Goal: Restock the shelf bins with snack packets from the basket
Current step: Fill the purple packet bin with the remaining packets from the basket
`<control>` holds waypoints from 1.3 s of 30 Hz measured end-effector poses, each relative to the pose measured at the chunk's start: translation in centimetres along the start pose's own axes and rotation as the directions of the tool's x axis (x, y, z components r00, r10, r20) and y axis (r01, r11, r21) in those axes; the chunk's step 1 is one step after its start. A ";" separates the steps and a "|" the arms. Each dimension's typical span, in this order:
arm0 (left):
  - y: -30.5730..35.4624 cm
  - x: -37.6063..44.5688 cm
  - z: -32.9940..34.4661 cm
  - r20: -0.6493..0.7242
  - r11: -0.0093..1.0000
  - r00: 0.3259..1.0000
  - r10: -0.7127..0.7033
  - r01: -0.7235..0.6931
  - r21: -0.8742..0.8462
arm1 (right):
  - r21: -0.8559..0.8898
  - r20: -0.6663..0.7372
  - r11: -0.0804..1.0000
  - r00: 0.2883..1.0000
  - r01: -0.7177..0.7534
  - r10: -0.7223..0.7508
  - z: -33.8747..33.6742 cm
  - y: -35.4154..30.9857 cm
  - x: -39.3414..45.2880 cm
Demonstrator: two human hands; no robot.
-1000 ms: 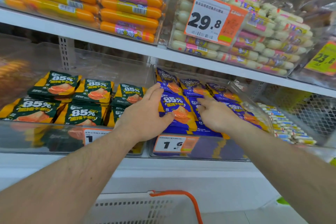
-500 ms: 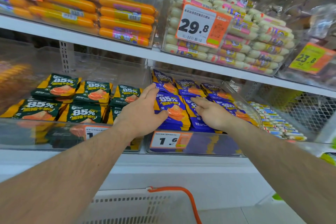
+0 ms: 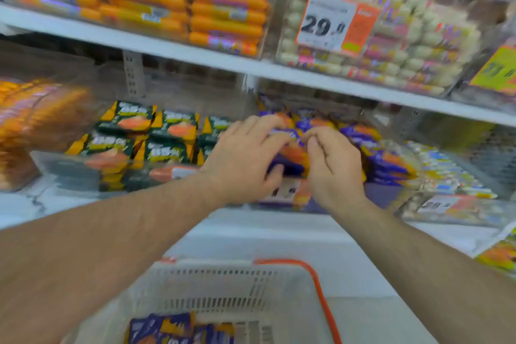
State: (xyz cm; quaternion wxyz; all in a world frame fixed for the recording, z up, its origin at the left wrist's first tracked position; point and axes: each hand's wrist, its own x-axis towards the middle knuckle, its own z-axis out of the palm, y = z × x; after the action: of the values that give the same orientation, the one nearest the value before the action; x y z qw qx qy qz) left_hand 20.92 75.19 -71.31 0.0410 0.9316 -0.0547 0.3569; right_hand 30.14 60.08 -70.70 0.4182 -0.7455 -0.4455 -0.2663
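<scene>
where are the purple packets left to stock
In the head view, the purple packets lie in the white basket at bottom centre, below the shelf, between the forearms.

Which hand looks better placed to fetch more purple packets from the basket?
Probably the right hand: its fingers look curled and empty, while the left hand grips the purple packets in the bin. The basket sits below both.

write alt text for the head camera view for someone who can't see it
Both hands, left hand and right hand, reach into a clear shelf bin of purple snack packets, the left gripping the front stack. Green packets fill the next bin; a white basket below holds more purple packets. The frame is motion-blurred.
</scene>
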 end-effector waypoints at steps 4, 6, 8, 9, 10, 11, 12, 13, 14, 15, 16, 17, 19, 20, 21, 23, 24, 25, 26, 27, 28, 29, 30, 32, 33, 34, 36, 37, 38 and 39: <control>1.0 -9.1 0.1 0.412 0.998 0.910 0.039 -0.019 -0.053 | 0.210 0.196 0.945 0.958 -0.251 0.211 5.5 -1.6 -8.8; 0.1 -13.0 1.4 0.688 0.990 0.715 -0.124 0.135 0.038 | 0.106 0.427 0.856 0.801 -0.505 0.420 9.2 -0.5 -13.2; -0.9 -15.4 2.7 0.809 0.955 0.539 -0.234 0.285 0.086 | -0.098 0.634 0.769 0.556 -0.632 0.538 12.6 0.9 -17.0; -1.1 -16.3 3.2 0.842 0.934 0.473 -0.259 0.345 0.094 | -0.196 0.699 0.739 0.436 -0.645 0.566 14.1 1.4 -18.9; -1.2 -17.2 3.4 0.867 0.922 0.419 -0.270 0.372 0.107 | -0.279 0.741 0.715 0.330 -0.641 0.585 15.3 1.6 -20.7; -1.5 -18.0 3.8 0.887 0.914 0.372 -0.272 0.389 0.117 | -0.348 0.764 0.691 0.235 -0.634 0.601 16.6 1.7 -22.6; -1.7 -18.8 4.0 0.909 0.912 0.323 -0.263 0.391 0.125 | -0.395 0.776 0.661 0.153 -0.638 0.611 17.7 1.7 -24.5; -2.1 -19.7 4.2 0.926 0.905 0.267 -0.265 0.401 0.143 | -0.427 0.784 0.636 0.087 -0.642 0.615 19.0 1.8 -26.6; -2.4 -20.2 4.3 0.941 0.896 0.202 -0.273 0.409 0.173 | -0.455 0.790 0.628 0.039 -0.631 0.611 20.3 1.8 -28.6; -2.7 -20.7 4.5 0.949 0.880 0.156 -0.275 0.439 0.183 | -0.466 0.806 0.652 0.016 -0.598 0.591 21.5 1.7 -30.3; -3.0 -20.9 4.6 0.950 0.855 0.126 -0.285 0.483 0.192 | -0.462 0.835 0.702 0.002 -0.542 0.551 22.7 1.4 -31.6; -3.3 -21.1 4.7 0.953 0.829 0.101 -0.287 0.524 0.194 | -0.441 0.866 0.761 -0.001 -0.475 0.501 23.8 1.1 -32.6; -3.9 -21.4 4.9 0.956 0.783 0.065 -0.285 0.591 0.193 | -0.393 0.903 0.858 0.037 -0.331 0.428 25.6 0.5 -33.6; -4.2 -21.7 5.1 0.957 0.764 0.048 -0.285 0.615 0.197 | -0.383 0.906 0.882 0.073 -0.274 0.417 26.3 0.2 -33.9; -4.5 -21.9 5.2 0.955 0.742 0.032 -0.294 0.637 0.207 | -0.388 0.903 0.890 0.095 -0.239 0.419 27.0 0.0 -34.1; -4.8 -22.1 5.3 0.951 0.717 -0.001 -0.308 0.657 0.233 | -0.417 0.893 0.888 0.095 -0.192 0.440 28.0 -0.4 -35.0; -4.9 -22.2 5.3 0.950 0.709 -0.003 -0.312 0.665 0.235 | -0.440 0.883 0.880 0.089 -0.180 0.460 28.5 -0.5 -35.4; -5.0 -22.2 5.3 0.949 0.694 -0.016 -0.316 0.678 0.243 | -0.466 0.873 0.869 0.074 -0.168 0.482 28.9 -0.4 -35.9; -5.0 -22.1 5.3 0.947 0.683 -0.026 -0.320 0.687 0.249 | -0.486 0.864 0.861 0.065 -0.151 0.499 28.9 -0.6 -36.2; -5.0 -22.1 5.4 0.948 0.677 -0.035 -0.317 0.692 0.251 | -0.509 0.851 0.848 0.058 -0.148 0.521 29.0 -0.5 -36.6; -5.0 -21.9 5.4 0.948 0.673 -0.034 -0.316 0.696 0.249 | -0.540 0.833 0.827 0.044 -0.157 0.552 29.0 -0.5 -36.8; -5.0 -21.8 5.5 0.948 0.671 -0.033 -0.318 0.698 0.250 | -0.564 0.815 0.806 0.036 -0.177 0.578 28.9 -0.4 -36.8; -4.9 -21.6 5.4 0.947 0.673 -0.031 -0.319 0.696 0.249 | -0.577 0.803 0.785 0.016 -0.227 0.595 28.7 -0.2 -36.5; -4.8 -21.1 5.3 0.946 0.697 -0.013 -0.323 0.673 0.247 | -0.528 0.824 0.751 -0.025 -0.397 0.567 27.5 0.2 -35.1; -4.8 -20.8 5.3 0.945 0.713 0.002 -0.327 0.657 0.245 | -0.489 0.845 0.746 -0.033 -0.452 0.534 26.6 0.4 -34.0; -4.7 -20.5 5.1 0.944 0.727 0.017 -0.330 0.642 0.243 | -0.445 0.871 0.771 -0.019 -0.456 0.491 25.6 0.7 -32.8; -4.3 -19.8 4.7 0.943 0.766 0.069 -0.325 0.604 0.220 | -0.376 0.911 0.844 0.015 -0.382 0.412 23.2 0.9 -29.5; -4.1 -19.4 4.5 0.943 0.786 0.095 -0.317 0.582 0.206 | -0.352 0.923 0.870 0.024 -0.344 0.383 21.8 0.8 -27.5; -3.7 -19.0 4.3 0.945 0.805 0.117 -0.305 0.562 0.190 | -0.326 0.935 0.893 0.035 -0.311 0.354 20.5 0.6 -25.6; -3.3 -18.4 4.1 0.950 0.822 0.131 -0.285 0.543 0.172 | -0.298 0.945 0.910 0.044 -0.287 0.324 19.0 0.4 -23.5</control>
State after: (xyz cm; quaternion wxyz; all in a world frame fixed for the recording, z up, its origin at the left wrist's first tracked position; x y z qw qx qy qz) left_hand 10.45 79.35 -86.74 0.1978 0.9173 0.1554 -0.3086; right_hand 20.14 65.94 -98.64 0.0549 -0.8138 -0.4358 0.3804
